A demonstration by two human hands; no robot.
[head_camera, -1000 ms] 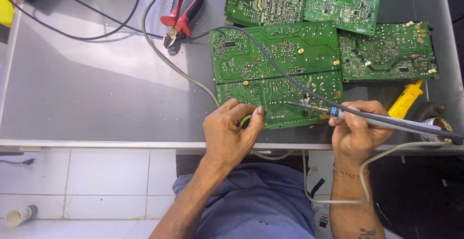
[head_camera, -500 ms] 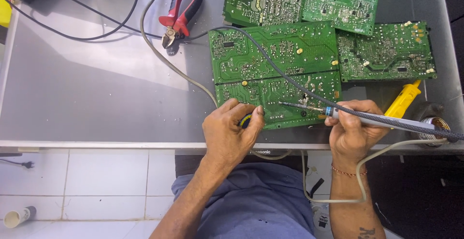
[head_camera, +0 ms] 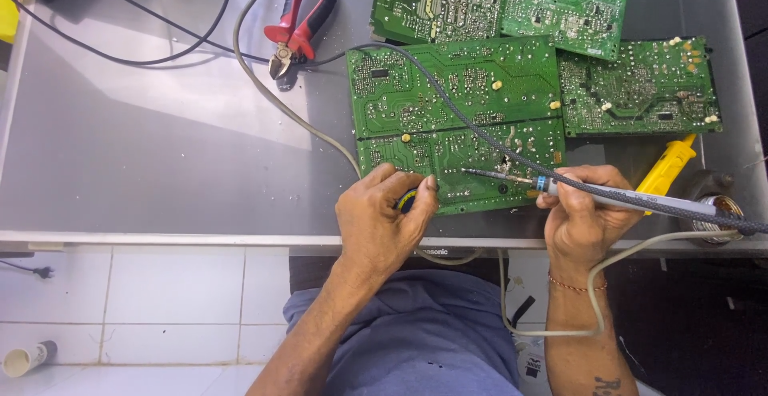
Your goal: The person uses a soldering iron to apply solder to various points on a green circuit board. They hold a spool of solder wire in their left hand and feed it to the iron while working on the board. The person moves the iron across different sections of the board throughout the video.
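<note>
While our left hand [head_camera: 382, 214] rests curled on the near left corner of the green circuit board [head_camera: 460, 124], its fingers pinched over a small blue-and-yellow object [head_camera: 407, 201] we cannot identify, the board lies flat on the grey counter [head_camera: 160, 148] with red-handled cutters [head_camera: 300, 20] beyond its far left corner. Right of that, our right hand [head_camera: 588, 212] is closed around the soldering iron [head_camera: 608, 196], whose tip touches the board's near edge, and a yellow tool [head_camera: 668, 164] lies just past the board's right side.

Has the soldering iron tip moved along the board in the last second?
Yes. The soldering iron tip has slid left across the nearest green circuit board, away from the yellow tool and toward the left hand.
</note>
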